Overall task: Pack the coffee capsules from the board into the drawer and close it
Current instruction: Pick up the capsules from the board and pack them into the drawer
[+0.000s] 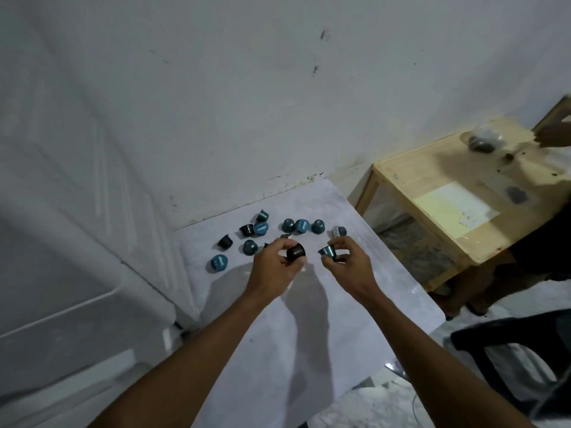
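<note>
Several teal and black coffee capsules [301,226] lie scattered on the far part of a white board [309,319]. My left hand [272,267] holds a black capsule [296,251] between thumb and fingers just above the board. My right hand [346,261] pinches a teal capsule [327,251] at the same height, a little to the right. More capsules lie to the left, one teal with its lid up [219,262]. A silver-topped capsule [339,232] sits at the far right. No drawer shows clearly; a white plastic unit [77,273] stands at the left.
A wooden side table [457,193] stands to the right with papers and a plastic bag on it; another person's hand [553,135] reaches over it. A dark plastic chair [509,350] is at the lower right. A white wall rises behind the board.
</note>
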